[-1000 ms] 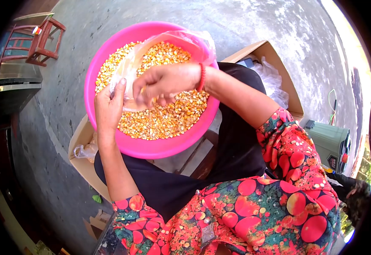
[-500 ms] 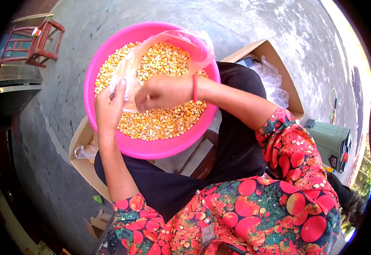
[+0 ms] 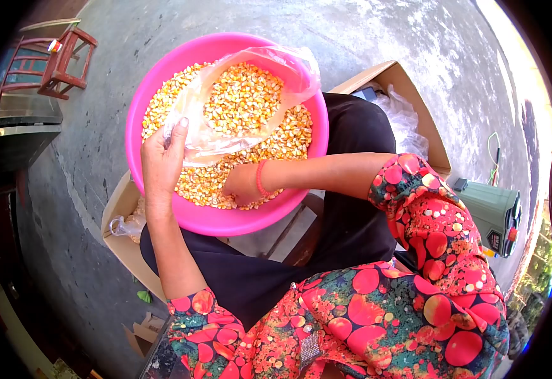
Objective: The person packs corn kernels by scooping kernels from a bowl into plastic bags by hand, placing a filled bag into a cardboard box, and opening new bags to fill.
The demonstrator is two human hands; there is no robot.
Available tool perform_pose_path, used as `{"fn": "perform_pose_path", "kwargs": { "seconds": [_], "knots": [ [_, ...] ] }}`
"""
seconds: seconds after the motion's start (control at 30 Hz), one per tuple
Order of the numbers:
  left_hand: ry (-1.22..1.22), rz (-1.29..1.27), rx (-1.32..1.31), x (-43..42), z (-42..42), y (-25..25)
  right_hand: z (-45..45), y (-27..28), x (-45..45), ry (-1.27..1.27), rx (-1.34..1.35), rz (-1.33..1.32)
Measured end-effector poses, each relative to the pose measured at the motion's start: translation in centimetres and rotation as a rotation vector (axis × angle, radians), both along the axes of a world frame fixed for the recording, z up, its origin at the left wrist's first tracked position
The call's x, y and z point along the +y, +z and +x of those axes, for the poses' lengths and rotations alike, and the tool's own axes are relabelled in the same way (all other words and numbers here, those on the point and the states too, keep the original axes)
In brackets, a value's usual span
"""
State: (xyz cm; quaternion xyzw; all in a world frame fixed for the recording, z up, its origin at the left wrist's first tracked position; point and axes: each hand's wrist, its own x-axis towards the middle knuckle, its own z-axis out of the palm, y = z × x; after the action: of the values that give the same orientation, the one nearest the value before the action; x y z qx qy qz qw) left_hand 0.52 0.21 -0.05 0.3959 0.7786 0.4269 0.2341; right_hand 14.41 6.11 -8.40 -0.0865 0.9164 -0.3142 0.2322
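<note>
A pink basin [image 3: 225,225] full of yellow corn kernels [image 3: 294,134] rests at my lap. A clear plastic bag [image 3: 216,149] lies spread in it with its mouth open, and kernels show inside the opening. At the basin's left side my left hand [image 3: 163,156] pinches the bag's edge, thumb on top. My right hand [image 3: 246,180], with a red band [image 3: 261,177] at the wrist, is sunk into the kernels at the near side, just below the bag. Its fingers are buried, so their grip is hidden.
Cardboard boxes stand at the right [image 3: 431,129] and left [image 3: 117,205] of the basin, with plastic bags in them. Further right is a green-grey container [image 3: 487,215]. A wooden chair [image 3: 61,69] stands at the far left on the concrete floor [image 3: 112,76].
My right hand has moved from over the bag down toward me, into the loose kernels. The bag's opening is now uncovered. My left hand has kept its hold on the edge.
</note>
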Motion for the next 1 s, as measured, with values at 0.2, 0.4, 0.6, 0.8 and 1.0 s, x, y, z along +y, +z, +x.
{"fn": "perform_pose_path", "kwargs": {
  "seconds": [0.2,0.4,0.6,0.8,1.0],
  "knots": [
    [-0.001,0.007,-0.008,0.0,0.1,0.1,-0.1,1.7,1.8,-0.322,-0.422,-0.735],
    [-0.001,-0.024,0.009,-0.2,0.0,0.2,-0.4,4.5,3.1,-0.220,-0.423,-1.030],
    [-0.010,-0.024,-0.027,-0.2,0.0,0.4,0.3,9.1,7.9,-0.457,-0.136,-1.084],
    [-0.028,-0.007,-0.009,0.0,0.8,1.0,-2.0,4.4,11.1,-0.790,0.396,-0.738],
    [0.003,0.020,-0.048,-0.1,0.8,0.6,-1.0,4.7,10.8,-0.720,0.758,-0.019]
  ]
}}
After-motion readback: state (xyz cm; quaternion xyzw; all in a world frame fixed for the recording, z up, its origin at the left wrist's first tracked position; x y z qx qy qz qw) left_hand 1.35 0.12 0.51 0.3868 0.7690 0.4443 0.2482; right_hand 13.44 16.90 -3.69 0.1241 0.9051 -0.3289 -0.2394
